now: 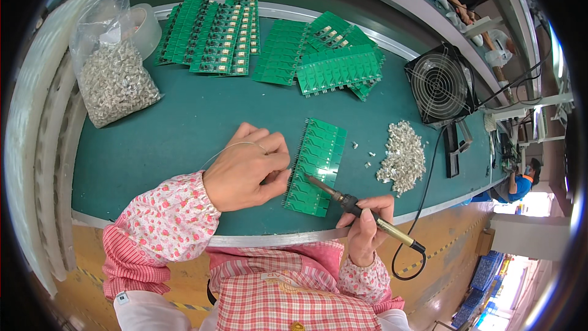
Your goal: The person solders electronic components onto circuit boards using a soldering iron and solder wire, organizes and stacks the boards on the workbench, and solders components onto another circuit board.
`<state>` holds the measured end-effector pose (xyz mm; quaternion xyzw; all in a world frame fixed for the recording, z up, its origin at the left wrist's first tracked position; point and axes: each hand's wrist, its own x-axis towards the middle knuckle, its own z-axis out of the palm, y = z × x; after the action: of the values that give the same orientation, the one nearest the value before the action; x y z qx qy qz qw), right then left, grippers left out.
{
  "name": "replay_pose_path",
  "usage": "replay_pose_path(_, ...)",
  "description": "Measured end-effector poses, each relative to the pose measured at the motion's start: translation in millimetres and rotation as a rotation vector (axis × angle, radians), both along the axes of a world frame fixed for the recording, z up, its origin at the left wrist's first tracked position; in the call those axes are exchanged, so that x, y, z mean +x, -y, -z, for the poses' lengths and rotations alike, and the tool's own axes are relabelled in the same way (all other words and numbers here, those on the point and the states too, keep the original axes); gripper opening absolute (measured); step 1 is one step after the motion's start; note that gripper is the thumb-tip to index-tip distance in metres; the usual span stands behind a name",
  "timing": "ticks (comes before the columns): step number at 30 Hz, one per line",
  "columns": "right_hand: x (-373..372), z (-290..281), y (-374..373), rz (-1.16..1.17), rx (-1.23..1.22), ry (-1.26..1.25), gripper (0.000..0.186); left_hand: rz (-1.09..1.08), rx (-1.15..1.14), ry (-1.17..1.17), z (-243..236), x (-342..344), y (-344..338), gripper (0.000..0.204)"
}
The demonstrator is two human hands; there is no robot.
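A green circuit board panel (318, 147) lies on the bench in front of me, a row of pins along its left edge. My right hand (370, 227) grips a soldering iron (349, 202) by its handle, its tip over the lower part of the panel. To the left of the board, my left hand (251, 168) is closed with its fingertips at the pin edge. A thin solder wire (229, 147) loops over that hand's knuckles, and its end in the fingers is hidden. Right of the panel sits a pile of small whitish metal parts (402, 158), with a few loose pieces between.
Stacked circuit boards with components (211, 37) and bare-looking ones (340, 64) lie at the back. A bag of small parts (116, 83) and a tape roll (146, 27) are far left. A fan (438, 83) stands at right; the iron's cord (429, 190) runs past it. Other people work beyond.
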<state>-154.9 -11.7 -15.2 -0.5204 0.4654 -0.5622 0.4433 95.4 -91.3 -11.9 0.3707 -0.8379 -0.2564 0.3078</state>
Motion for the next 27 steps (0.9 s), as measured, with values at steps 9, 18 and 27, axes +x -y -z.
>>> replay_pose_path(9,-1.2,1.6,-0.6,-0.046,0.013,-0.011,0.016,0.037,-0.010,0.004,2.9,-0.7,-2.5,0.012)
replay_pose_path(18,-1.9,2.6,0.7,-0.068,0.009,-0.037,0.016,0.023,-0.044,0.006,3.9,-3.2,-2.4,0.014)
replay_pose_path(27,-3.2,2.3,0.8,-0.078,0.002,-0.059,0.016,0.025,-0.039,0.004,3.7,-3.2,-2.4,0.013)
